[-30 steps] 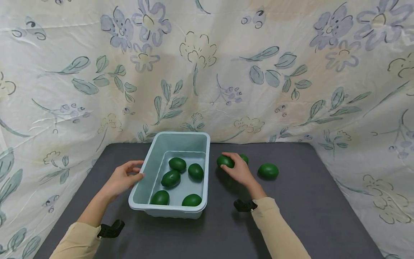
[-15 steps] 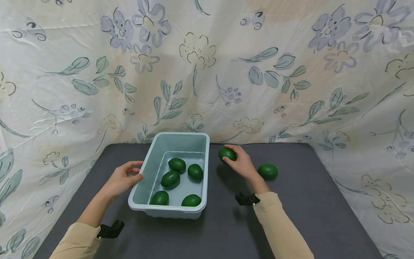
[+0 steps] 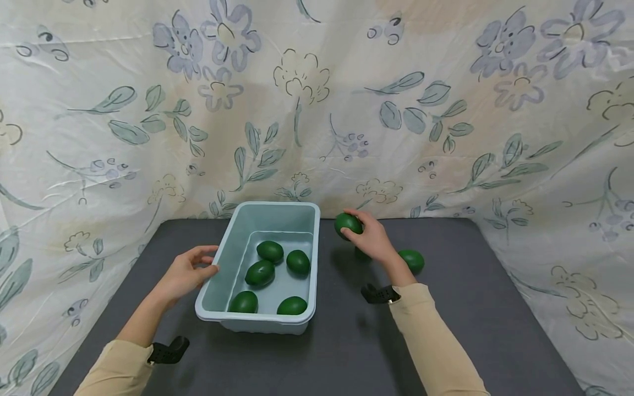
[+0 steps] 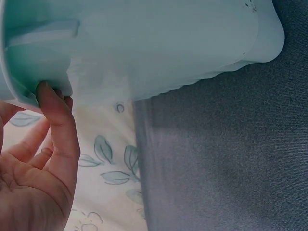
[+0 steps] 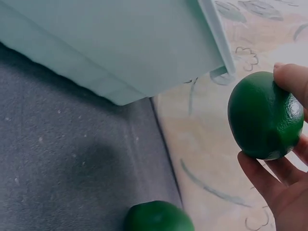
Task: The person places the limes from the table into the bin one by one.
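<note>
On the grey counter (image 3: 307, 357), the right hand (image 3: 375, 240) grips a green fruit (image 3: 348, 224) in the air; the left hand (image 3: 184, 273), fingers loosely curled, touches the tub (image 3: 269, 211) rim.

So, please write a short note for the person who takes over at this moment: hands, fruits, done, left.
Right hand grips one green fruit, lifted above the grey table, right of the tub.
Left hand rests fingers on the left rim of the pale blue tub.
Done: five fruits lie in the tub.
Left: the held fruit, plus two on the table: one right of the right hand, one mostly hidden under it.
</note>
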Action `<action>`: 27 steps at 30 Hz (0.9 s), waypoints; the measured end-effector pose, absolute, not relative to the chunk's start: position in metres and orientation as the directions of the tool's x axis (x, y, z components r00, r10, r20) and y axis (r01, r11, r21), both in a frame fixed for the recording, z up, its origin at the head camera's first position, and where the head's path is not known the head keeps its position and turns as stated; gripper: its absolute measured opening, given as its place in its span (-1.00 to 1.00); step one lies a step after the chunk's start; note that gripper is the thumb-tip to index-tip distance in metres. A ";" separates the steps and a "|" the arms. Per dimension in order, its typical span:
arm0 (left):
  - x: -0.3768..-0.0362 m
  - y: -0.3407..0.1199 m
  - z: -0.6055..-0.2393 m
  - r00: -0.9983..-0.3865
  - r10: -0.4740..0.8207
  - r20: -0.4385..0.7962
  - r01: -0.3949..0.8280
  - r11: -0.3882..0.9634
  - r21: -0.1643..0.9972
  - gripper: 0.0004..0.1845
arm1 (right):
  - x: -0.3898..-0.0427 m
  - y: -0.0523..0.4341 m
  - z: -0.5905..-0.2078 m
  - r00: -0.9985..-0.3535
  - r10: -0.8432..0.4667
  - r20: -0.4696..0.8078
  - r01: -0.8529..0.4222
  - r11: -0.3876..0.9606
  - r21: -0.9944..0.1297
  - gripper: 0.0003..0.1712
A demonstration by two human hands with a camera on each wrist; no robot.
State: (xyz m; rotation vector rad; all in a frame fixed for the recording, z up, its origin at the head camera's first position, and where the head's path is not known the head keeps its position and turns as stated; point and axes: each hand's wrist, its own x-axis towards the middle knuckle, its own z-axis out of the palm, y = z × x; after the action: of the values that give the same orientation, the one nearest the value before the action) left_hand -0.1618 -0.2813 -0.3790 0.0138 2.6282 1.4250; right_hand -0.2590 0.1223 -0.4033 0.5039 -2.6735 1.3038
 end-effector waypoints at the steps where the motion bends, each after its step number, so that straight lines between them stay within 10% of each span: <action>1: -0.162 -0.281 -0.379 -0.988 0.080 -0.128 -0.064 0.549 0.833 -0.42 | -0.259 0.122 -0.401 -0.936 -0.242 0.254 -0.349 0.570 -0.744 -0.40; 27: -0.164 -0.281 -0.380 -0.989 0.062 -0.133 -0.074 0.567 0.820 -0.42 | -0.260 0.084 -0.367 -0.877 -0.336 0.343 -0.470 0.453 -0.758 -0.45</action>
State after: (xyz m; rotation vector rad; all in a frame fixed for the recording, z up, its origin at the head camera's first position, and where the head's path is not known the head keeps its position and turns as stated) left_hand -0.1641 -0.2810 -0.3802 -0.0105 2.6488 1.3974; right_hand -0.2604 0.0837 -0.3671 0.7131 -2.5531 1.4012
